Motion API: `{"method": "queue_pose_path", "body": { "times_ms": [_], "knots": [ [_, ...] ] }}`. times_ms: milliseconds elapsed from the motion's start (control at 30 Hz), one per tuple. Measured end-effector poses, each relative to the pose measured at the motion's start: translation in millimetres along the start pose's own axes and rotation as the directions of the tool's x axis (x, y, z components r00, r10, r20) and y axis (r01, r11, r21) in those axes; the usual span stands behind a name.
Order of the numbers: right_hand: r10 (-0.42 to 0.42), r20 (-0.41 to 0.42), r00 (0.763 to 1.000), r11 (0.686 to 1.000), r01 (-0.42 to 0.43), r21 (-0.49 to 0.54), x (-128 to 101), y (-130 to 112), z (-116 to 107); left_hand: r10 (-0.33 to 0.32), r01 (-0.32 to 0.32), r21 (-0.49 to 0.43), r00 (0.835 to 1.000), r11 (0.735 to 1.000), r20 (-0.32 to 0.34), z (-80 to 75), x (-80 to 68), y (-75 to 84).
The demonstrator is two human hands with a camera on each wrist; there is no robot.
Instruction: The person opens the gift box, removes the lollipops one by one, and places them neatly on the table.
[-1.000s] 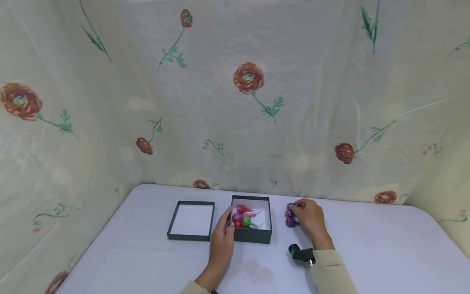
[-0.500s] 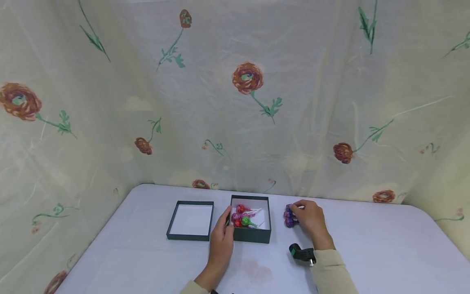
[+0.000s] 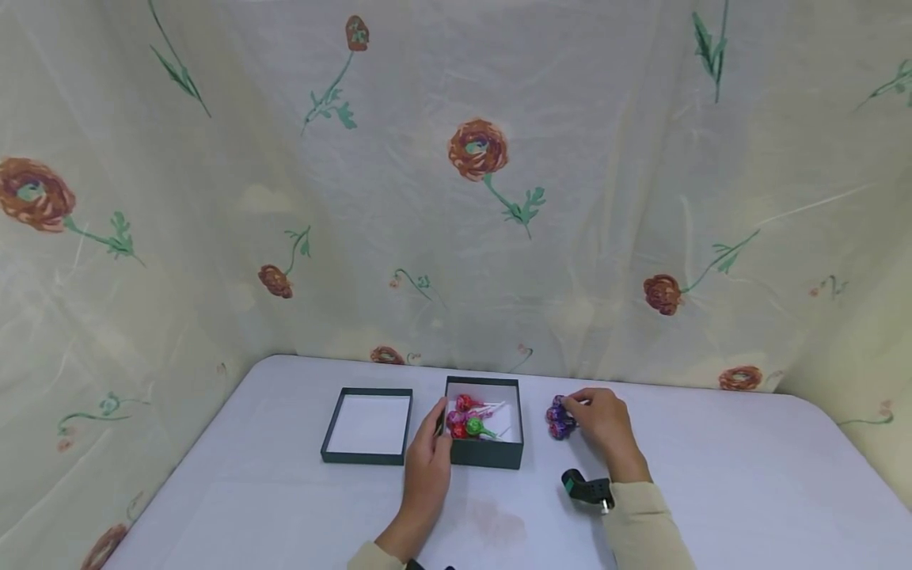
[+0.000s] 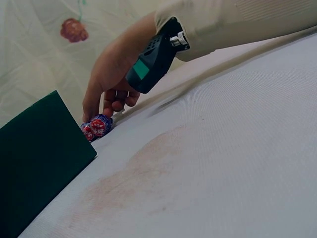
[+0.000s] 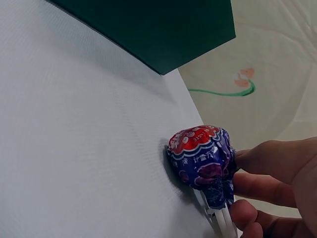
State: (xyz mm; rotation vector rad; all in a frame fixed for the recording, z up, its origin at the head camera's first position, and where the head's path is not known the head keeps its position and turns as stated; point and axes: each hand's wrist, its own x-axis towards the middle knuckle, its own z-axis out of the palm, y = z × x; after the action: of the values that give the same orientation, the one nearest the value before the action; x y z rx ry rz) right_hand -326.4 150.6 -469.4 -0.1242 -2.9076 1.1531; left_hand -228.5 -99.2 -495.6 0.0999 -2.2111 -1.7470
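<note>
- One pale cloth backdrop printed with red flowers and green stems (image 3: 456,198) hung behind and to both sides of the work area.
- Below it, a white table with a fine woven surface (image 3: 712,491) carried everything else; a faint reddish stain (image 3: 495,522) marked it near the person's front edge.
- Two shallow dark green cardboard boxes sat side by side near the table's middle: the left-hand one, a white-lined box half (image 3: 367,425), held nothing visible, while the right-hand dark green box (image 3: 484,455) held several wrapped lollipops in red, pink and green (image 3: 469,419) with white sticks.
- The left hand (image 3: 429,467) lay against the left wall of the filled box, fingers fairly straight and pointing away from the person, thumb at the box's rim; it gripped nothing.
- The right hand (image 3: 604,427) rested on the table just right of the filled box, apart from it, fingers curled around the white sticks of a small bunch of purple-wrapped lollipops (image 3: 558,418). In the right wrist view, the fingertips (image 5: 267,163) pressed against the back of a red-and-purple wrapper (image 5: 203,156), whose head touched the table.
- A small black and green camera unit (image 3: 586,489) was strapped at the right wrist, above the beige sleeve (image 3: 641,526).
</note>
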Motion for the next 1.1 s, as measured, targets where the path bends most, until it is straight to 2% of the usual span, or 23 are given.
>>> {"method": "queue_pose_path", "body": {
  "times_ms": [333,533,867,1100],
  "knots": [
    [0.004,0.023,1.0,1.0,-0.004,-0.009,-4,2,-5,0.019,-0.019,0.004,1.0,1.0,-0.004,0.8,0.7,-0.7],
    [0.008,0.049,0.999,1.0,-0.007,-0.008,-8,1,-8,-0.013,0.013,0.002,1.0,1.0,-0.007,1.4,-0.3,-0.5],
    [-0.032,0.015,0.999,0.999,0.032,-0.009,-11,-1,-11,-0.01,0.01,-0.006,1.0,1.0,-0.007,1.2,0.0,-0.8],
    [-0.013,0.014,1.0,1.0,0.013,0.009,-13,-3,-12,-0.002,0.002,-0.004,1.0,1.0,-0.007,1.4,0.0,-1.2]
  ]
}}
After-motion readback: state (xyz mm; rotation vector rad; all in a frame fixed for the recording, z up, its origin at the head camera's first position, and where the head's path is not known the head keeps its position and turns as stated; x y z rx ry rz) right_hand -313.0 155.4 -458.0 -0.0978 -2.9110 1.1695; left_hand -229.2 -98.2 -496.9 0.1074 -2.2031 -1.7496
